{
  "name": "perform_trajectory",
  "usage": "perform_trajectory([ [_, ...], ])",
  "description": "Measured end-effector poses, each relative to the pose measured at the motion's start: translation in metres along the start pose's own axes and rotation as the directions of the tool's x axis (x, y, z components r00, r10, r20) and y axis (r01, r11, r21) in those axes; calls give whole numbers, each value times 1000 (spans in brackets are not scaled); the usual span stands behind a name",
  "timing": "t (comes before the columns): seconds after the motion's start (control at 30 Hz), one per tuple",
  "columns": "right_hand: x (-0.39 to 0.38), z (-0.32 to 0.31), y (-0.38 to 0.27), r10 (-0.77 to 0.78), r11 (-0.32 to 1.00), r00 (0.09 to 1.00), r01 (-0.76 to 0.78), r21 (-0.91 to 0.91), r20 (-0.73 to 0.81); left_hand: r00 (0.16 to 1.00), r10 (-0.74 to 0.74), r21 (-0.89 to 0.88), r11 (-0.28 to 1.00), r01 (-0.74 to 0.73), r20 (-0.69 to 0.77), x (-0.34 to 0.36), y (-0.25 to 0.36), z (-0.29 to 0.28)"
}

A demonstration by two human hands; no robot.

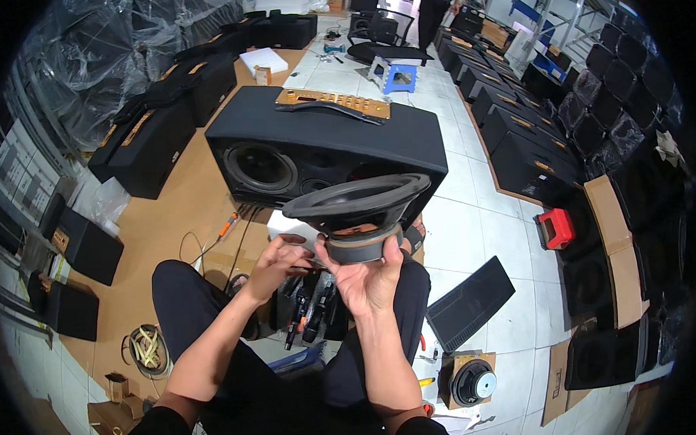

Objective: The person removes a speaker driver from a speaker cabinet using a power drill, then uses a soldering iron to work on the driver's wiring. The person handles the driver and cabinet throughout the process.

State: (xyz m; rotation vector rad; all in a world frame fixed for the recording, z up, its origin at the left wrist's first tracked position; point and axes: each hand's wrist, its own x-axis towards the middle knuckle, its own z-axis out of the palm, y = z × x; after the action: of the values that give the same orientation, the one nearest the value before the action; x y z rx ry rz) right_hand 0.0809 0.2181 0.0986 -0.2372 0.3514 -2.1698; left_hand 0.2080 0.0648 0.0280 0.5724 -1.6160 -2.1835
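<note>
A loose black speaker driver (356, 199) with a round magnet is raised in front of me, cone upward and tilted. My right hand (365, 283) grips it from below by the magnet. My left hand (277, 261) is just left of the magnet, fingers apart and slightly curled, with nothing visible in it. A white slab (285, 224) lies behind it, partly hidden. Beyond stands a large black speaker cabinet (328, 140) with a gold control panel (333, 102) and a round opening at left. Between my legs lie black handheld items (306, 316), hard to make out.
Cardboard (215, 282) covers the left floor, with an orange-handled tool (226, 227). A black grille (471, 302), another driver (472, 383) and a red stool (554, 228) are at right. Rows of cabinets (526, 158) line both sides. A blue stool (400, 79) and a standing person (435, 13) are beyond.
</note>
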Motion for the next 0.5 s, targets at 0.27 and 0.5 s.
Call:
perform_trajectory([
  [0.27,16,-10,5,70,977,996,-58,203,-50,989,-2,-116,993,-15,-146,31,33,27],
  [0.5,30,-17,14,32,985,993,-12,172,-113,974,-131,-106,988,112,-187,38,32,25],
])
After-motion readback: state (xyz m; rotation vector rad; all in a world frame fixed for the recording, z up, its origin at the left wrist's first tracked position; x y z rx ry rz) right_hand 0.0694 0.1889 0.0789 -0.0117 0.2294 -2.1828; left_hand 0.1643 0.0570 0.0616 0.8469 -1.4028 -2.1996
